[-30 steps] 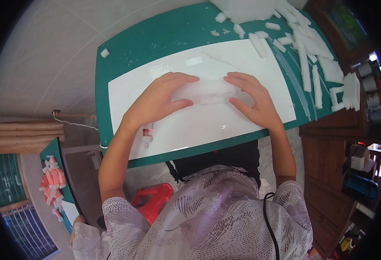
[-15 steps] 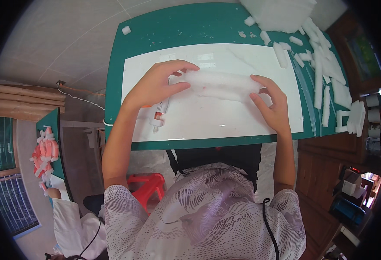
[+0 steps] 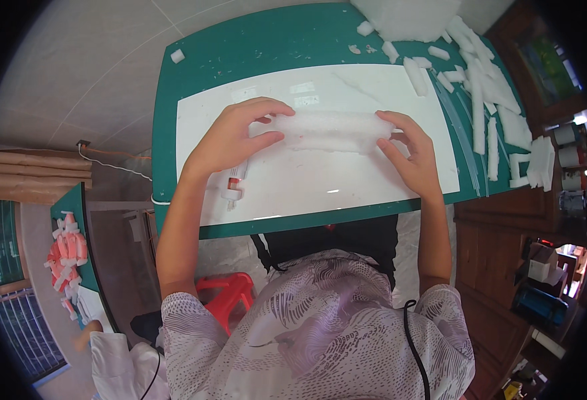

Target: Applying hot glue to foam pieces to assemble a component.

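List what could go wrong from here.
The long white foam piece might bend or slip, since the left hand and right hand hold it only near its ends. The left forearm might knock the white tool with an orange part, lying close beside it on the glossy white board.

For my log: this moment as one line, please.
left hand: on left end of foam piece; right hand: on right end; below: white board; scraps: upper right
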The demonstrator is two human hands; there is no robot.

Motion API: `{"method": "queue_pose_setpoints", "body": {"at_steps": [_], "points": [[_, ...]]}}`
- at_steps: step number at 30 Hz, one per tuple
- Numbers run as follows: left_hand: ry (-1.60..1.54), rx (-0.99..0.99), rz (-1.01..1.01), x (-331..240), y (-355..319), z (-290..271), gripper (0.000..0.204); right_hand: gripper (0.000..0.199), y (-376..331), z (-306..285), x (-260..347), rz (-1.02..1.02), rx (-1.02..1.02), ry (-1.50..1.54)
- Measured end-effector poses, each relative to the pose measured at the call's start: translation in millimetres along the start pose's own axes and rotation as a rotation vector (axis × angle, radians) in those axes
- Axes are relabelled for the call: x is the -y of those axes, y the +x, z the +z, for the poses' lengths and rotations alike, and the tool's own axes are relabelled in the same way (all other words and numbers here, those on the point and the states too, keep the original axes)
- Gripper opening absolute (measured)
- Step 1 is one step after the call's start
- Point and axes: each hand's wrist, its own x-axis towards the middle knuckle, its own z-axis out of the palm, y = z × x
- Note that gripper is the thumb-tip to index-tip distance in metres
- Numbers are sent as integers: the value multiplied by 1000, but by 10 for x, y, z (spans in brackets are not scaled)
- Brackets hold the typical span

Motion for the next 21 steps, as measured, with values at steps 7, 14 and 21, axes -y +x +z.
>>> {"method": "queue_pose_setpoints", "body": {"at_steps": [7,14,21], "points": [[-28,-10,-41,48,-6,31,36,36,1,1,32,-3,31,-30],[-46,-56,-53,33,1,85,34,35,24,-9,42,8,21,-22],[-76,-218,95,46,-202,-89,45,39,5,-145,-84,-1,-160,178]]}}
